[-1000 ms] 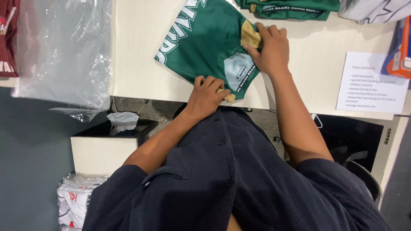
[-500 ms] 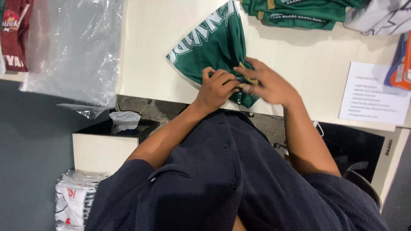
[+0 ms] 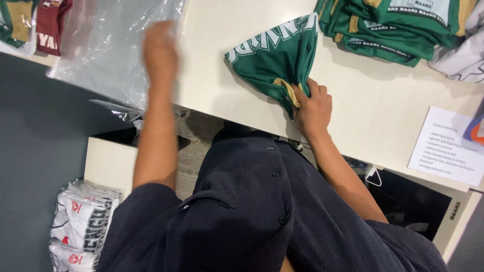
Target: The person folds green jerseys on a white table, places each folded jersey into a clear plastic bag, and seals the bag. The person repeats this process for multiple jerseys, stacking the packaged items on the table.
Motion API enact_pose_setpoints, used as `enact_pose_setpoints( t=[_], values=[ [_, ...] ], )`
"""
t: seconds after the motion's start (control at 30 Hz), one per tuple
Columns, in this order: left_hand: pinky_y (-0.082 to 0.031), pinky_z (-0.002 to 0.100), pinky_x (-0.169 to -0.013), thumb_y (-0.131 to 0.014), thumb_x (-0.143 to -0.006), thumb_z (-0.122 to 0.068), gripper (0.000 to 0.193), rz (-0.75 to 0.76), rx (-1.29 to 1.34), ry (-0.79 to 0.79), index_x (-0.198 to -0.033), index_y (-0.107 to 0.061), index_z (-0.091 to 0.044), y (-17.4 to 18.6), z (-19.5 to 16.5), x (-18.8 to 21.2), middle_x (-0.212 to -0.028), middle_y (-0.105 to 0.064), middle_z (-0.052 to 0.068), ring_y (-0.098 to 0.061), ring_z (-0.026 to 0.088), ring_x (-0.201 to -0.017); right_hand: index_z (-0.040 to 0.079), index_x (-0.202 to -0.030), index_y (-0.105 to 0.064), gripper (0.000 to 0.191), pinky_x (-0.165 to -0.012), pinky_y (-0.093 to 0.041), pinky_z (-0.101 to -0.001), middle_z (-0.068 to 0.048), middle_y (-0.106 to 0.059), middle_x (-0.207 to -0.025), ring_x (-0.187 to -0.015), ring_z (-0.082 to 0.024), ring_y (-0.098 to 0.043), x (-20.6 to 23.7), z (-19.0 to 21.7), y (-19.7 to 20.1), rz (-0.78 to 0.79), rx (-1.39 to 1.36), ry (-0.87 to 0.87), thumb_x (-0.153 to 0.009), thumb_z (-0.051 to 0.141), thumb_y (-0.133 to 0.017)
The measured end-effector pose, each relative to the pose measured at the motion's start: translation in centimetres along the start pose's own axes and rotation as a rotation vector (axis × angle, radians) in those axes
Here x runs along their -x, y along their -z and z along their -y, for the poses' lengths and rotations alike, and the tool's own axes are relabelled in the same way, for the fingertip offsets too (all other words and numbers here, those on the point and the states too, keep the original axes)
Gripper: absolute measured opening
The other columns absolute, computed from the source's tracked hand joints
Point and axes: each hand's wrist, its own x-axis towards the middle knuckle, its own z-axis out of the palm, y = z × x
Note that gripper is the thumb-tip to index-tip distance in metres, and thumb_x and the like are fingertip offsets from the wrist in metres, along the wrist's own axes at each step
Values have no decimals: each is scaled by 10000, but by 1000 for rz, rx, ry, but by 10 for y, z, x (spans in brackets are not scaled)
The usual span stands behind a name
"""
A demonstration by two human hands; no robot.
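A folded green jersey (image 3: 275, 60) with white lettering and yellow trim lies on the cream table (image 3: 212, 75). My right hand (image 3: 313, 108) grips its bunched near corner at the table's front edge. My left hand (image 3: 160, 48) is blurred by motion and stretched out to the left, over a clear plastic bag (image 3: 108, 45) that lies flat on the table. Whether its fingers touch or hold the bag cannot be made out.
A stack of folded green jerseys (image 3: 388, 25) sits at the back right, with a white garment (image 3: 461, 55) beside it. A printed white sheet (image 3: 451, 146) lies at the right edge. Maroon clothing (image 3: 50, 20) is at the far left. Bagged white shirts (image 3: 83, 226) lie below the table.
My left hand has let go of the green jersey and swung left over the plastic bag. My right hand now holds the folded jersey alone by its near corner.
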Motion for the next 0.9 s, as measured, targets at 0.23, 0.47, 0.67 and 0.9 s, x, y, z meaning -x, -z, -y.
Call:
enact_pose_setpoints(
  t=[0.23,0.47,0.67,0.9],
  values=[
    [-486,444,-864,-699,-833,-346,387,18,-816,-208,-1147,-750,-126,61,115,-32,-1212,-693,86,-620,304,-1040,144,-1254,-759,553,-837,-458,-423,-122,-595,-1345,-1070,-330,-565,-7,5,1,29,-31,-12,-713,48,-822],
    [-507,433,-831,-746,-807,-6,180,-16,-293,7,-949,-806,-99,50,95,-24,-1077,-696,92,-637,317,-1007,141,-1281,-764,516,-871,-454,-424,-134,-609,-1363,-1089,-331,-562,-12,6,0,-6,-24,28,-776,64,-834],
    [-540,416,-781,-687,-826,75,283,-1,-117,38,-1038,-798,-76,43,117,-34,-1008,-699,105,-680,331,-900,224,-1201,-747,576,-938,-436,-513,-173,-600,-1377,-1207,-371,-526,-46,42,43,-4,276,153,-639,260,-868],
    [-540,402,-704,-844,-762,23,177,-3,81,154,-901,-770,-57,53,143,-37,-898,-690,124,-683,319,-797,45,-1331,-652,455,-1011,-441,-496,-140,-613,-1410,-1285,-353,-575,-167,171,-14,108,-352,684,-895,115,-762]
  ],
)
